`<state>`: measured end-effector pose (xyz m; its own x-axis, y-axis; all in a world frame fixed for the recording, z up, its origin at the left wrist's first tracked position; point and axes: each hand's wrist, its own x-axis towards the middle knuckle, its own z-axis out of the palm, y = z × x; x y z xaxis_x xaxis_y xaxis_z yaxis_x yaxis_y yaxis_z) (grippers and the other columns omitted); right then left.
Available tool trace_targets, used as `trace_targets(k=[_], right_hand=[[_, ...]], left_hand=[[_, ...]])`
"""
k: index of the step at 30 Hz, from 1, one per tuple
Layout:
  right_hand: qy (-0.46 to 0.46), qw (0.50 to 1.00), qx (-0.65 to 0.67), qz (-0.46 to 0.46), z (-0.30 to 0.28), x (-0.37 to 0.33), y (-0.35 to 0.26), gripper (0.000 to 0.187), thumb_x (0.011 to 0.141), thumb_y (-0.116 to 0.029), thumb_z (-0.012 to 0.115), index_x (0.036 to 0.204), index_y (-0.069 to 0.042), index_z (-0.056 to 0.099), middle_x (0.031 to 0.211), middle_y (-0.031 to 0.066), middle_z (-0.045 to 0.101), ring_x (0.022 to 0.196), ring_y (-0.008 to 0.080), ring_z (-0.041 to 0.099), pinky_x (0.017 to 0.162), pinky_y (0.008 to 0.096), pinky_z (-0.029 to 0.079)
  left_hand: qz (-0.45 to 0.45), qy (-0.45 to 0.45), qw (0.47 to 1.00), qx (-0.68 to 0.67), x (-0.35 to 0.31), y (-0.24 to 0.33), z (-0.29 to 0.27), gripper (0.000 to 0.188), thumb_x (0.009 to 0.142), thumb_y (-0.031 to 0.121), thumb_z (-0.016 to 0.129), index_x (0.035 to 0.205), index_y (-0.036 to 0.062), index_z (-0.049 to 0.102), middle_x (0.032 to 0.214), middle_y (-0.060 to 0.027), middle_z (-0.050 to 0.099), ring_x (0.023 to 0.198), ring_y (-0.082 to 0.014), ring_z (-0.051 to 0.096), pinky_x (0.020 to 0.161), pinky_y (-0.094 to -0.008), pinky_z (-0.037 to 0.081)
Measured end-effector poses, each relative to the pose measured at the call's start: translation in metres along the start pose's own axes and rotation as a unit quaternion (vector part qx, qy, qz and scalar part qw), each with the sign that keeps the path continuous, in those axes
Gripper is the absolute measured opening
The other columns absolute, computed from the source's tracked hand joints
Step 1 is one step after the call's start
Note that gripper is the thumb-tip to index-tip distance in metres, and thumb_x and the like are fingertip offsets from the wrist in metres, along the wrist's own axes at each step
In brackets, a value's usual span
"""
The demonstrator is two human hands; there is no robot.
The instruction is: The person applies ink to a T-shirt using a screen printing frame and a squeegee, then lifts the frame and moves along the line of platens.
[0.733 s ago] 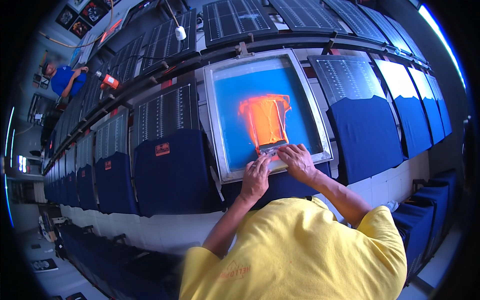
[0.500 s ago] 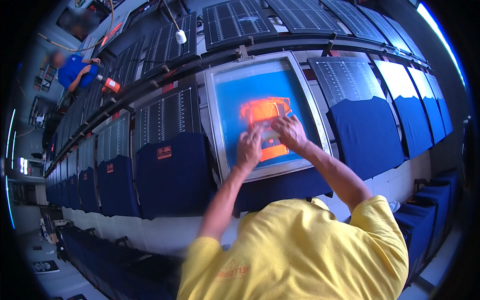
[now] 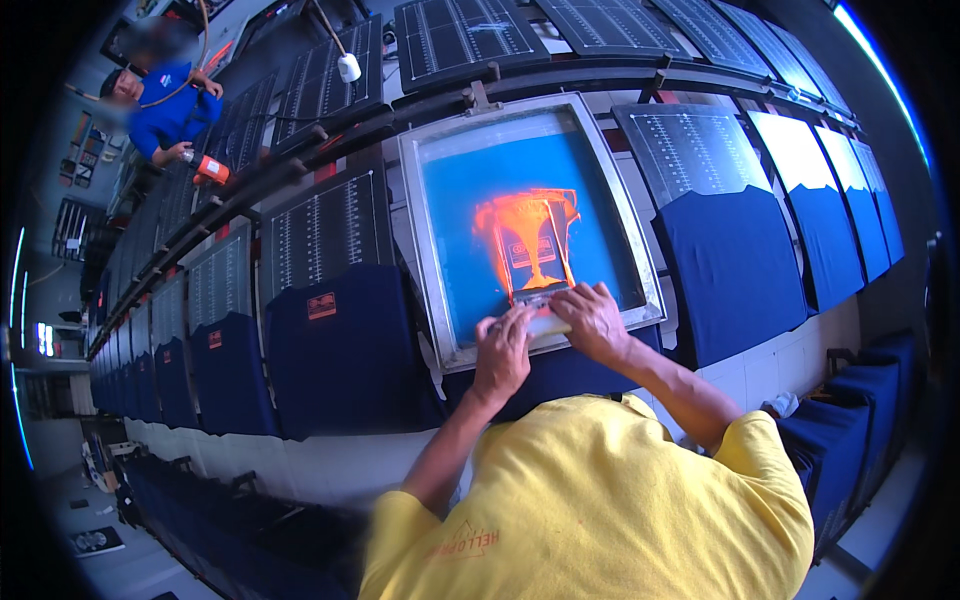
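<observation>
My left hand (image 3: 504,347) and my right hand (image 3: 594,320) are closed side by side on a pale squeegee (image 3: 548,323). It lies across the near part of a silkscreen frame (image 3: 415,215), whose mesh is blue. Bright orange ink (image 3: 535,215) spreads over the mesh beyond the squeegee, with thin streaks running toward my hands. A small rectangular design shows through the middle of the ink. Beneath the near edge of the frame is a dark blue shirt (image 3: 540,385).
Dark print boards (image 3: 325,225) with white scale marks stand in rows, several bearing navy shirts (image 3: 725,275). At the far left a person in blue (image 3: 175,115) holds an orange heat gun (image 3: 208,168). A white object (image 3: 348,68) hangs from a cord. More dark cloth hangs behind me.
Both hands have drawn the squeegee toward me, from mid-screen to its near end, uncovering the design and streaked ink. The person at the left has turned and shifted.
</observation>
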<state>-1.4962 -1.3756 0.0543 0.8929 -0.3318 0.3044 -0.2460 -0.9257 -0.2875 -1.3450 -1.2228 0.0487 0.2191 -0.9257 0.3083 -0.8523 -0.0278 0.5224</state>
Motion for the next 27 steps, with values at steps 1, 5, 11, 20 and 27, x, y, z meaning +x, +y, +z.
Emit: trace_targets(k=[1,5,11,20,27], right_hand=[[-0.002,1.0,-0.002,-0.001,0.001,-0.007,-0.002,0.045,0.062,-0.009,0.076,0.107,-0.008,0.069,0.113,0.0015,0.069,0.098,0.0203,0.061,0.076,0.0376,0.042],[-0.002,1.0,-0.019,-0.007,0.019,0.001,0.012,0.038,0.072,-0.006,0.066,0.111,-0.006,0.066,0.112,0.0039,0.067,0.098,0.0214,0.06,0.077,0.0389,0.044],[0.004,0.999,-0.029,0.014,0.024,0.079,0.053,0.027,0.071,-0.006,0.068,0.098,-0.01,0.069,0.101,0.0056,0.07,0.096,0.0256,0.062,0.078,0.0425,0.045],[-0.065,0.996,-0.04,0.053,-0.027,0.155,0.073,0.017,0.076,-0.011,0.072,0.092,-0.013,0.074,0.093,0.006,0.072,0.102,0.0259,0.064,0.086,0.0418,0.048],[0.011,0.999,-0.034,0.011,-0.056,0.127,0.048,0.022,0.073,-0.008,0.077,0.094,-0.012,0.074,0.096,0.0043,0.071,0.099,0.0243,0.062,0.085,0.0402,0.046]], left_hand=[[0.002,0.003,1.0,0.006,-0.006,0.002,0.003,0.039,0.091,0.004,0.059,0.13,0.0053,0.055,0.133,-0.012,0.06,0.123,-0.0237,0.059,0.095,-0.0435,0.036],[0.008,0.023,0.999,0.034,0.001,-0.007,0.016,0.039,0.09,0.005,0.061,0.128,0.0067,0.055,0.133,-0.0095,0.06,0.124,-0.0208,0.058,0.092,-0.043,0.035],[0.024,0.039,0.998,0.033,0.079,-0.063,0.014,0.033,0.094,0.006,0.057,0.127,0.0081,0.056,0.125,-0.0103,0.065,0.116,-0.022,0.062,0.091,-0.0421,0.036],[0.02,0.054,0.998,-0.021,0.146,-0.073,-0.029,0.03,0.106,0.023,0.042,0.118,0.0068,0.065,0.111,-0.0137,0.071,0.099,-0.0288,0.068,0.09,-0.0402,0.038],[0.046,0.075,0.996,-0.005,0.126,-0.033,-0.051,0.026,0.102,0.014,0.048,0.122,0.0062,0.062,0.121,-0.0106,0.069,0.11,-0.0271,0.065,0.094,-0.0419,0.037]])
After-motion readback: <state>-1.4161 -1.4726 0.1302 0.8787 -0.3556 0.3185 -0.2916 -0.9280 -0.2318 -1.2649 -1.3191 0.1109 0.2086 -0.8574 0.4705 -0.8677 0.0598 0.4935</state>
